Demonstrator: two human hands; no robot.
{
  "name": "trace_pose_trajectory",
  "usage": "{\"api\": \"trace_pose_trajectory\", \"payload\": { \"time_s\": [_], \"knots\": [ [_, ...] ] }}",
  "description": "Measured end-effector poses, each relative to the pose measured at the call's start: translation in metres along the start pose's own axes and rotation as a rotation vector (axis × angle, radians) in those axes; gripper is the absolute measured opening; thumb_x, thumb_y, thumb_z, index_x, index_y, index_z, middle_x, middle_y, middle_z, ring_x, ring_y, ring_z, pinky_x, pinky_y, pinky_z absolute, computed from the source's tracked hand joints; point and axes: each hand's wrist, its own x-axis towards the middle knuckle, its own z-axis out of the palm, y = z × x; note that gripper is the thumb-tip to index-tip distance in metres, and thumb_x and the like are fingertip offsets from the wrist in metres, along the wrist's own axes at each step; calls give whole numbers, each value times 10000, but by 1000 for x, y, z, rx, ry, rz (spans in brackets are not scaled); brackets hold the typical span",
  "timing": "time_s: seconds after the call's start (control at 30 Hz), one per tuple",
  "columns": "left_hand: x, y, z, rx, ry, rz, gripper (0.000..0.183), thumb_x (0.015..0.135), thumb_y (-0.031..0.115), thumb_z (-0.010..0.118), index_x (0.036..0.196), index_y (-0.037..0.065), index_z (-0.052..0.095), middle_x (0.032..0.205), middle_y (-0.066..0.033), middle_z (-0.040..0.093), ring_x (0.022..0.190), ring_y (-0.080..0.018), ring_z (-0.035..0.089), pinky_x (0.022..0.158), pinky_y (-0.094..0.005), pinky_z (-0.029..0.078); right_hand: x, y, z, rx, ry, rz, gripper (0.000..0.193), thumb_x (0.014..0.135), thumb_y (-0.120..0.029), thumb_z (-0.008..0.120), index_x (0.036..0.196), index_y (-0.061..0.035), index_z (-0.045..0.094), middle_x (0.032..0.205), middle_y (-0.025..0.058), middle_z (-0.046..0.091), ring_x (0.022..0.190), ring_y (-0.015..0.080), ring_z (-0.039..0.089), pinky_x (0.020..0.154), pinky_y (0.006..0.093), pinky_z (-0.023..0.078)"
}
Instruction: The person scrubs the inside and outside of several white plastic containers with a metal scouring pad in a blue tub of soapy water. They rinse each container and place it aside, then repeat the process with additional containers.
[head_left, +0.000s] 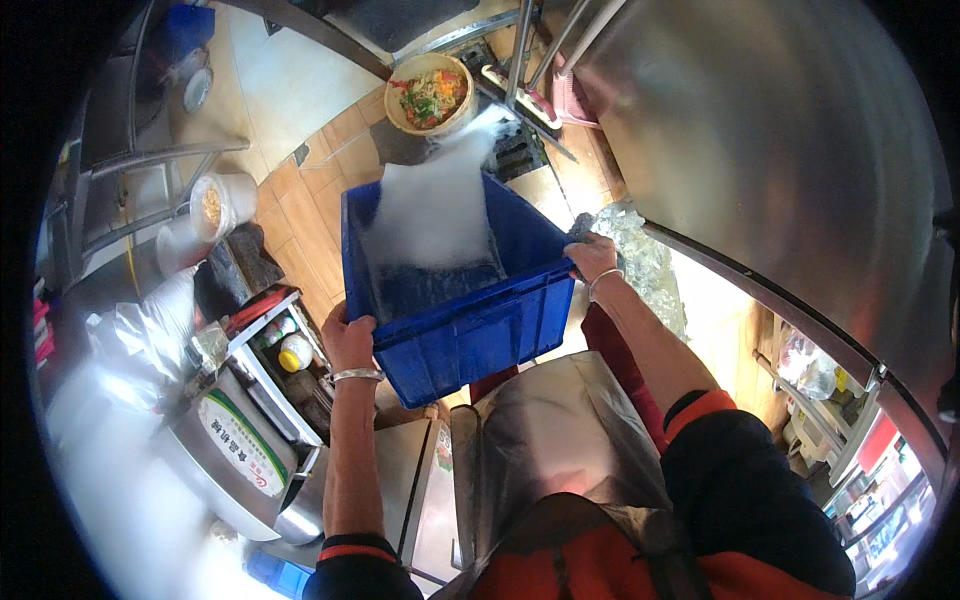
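A deep blue plastic crate (470, 335) is held in front of me, its far side tipped downward. A white, blurred stream of water (430, 215) runs from inside it over the far rim toward the floor. My left hand (348, 340) grips the near left corner, fingers around the rim. My right hand (593, 257) closes on the right corner. A dark grey clump like a scouring pad (580, 228) shows at my right fingers; how it is held is partly hidden. The crate's underside is out of sight.
Beyond the crate stand a tub of food scraps (432, 95), a dark floor grate (520, 150), and a broom and pink dustpan (572, 100). Crumpled clear plastic (645, 260) lies right, beside a large steel cabinet (780, 150). A steel food machine (240, 450) and open drawer (280, 345) are left.
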Motion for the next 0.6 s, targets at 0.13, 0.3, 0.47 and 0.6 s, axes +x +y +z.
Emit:
{"api": "trace_pose_trajectory", "payload": {
  "time_s": [0.13, 0.3, 0.47, 0.6],
  "knots": [
    [7, -4, -4, 3, -19, -6, 363, 667, -51, 539, 1005, -76, 669, 845, -51, 658, 710, -135, 582, 686, -248, 451, 14, -10, 3, 128, 66, -22, 183, 708, -105, 678, 844, 15, 651, 705, 58, 610, 590, 150, 588, 440, 291, 534],
    [26, 5, 2, 62, 1, 47, 309, 684, -38, 569, 969, -82, 678, 817, -67, 666, 685, -151, 594, 661, -269, 462, 26, -33, 2, 57, 53, 45, 154, 725, -126, 689, 801, -2, 636, 736, 78, 618, 607, 180, 597, 452, 309, 526],
    [34, 33, 25, 42, 16, 157, 222, 648, 44, 631, 817, -92, 674, 649, -24, 588, 545, -105, 513, 508, -253, 395, 36, -49, -3, -15, 11, -31, 72, 739, -128, 688, 778, -76, 659, 726, 41, 605, 588, 152, 559, 448, 267, 476],
    [35, 63, 56, 255, 99, 251, 239, 614, 101, 649, 782, -67, 676, 614, -90, 617, 516, -174, 543, 522, -321, 434, 52, -44, -5, 205, 83, 159, 31, 758, -159, 710, 753, -150, 681, 722, -2, 601, 585, 122, 545, 436, 236, 442]
  ]
}}
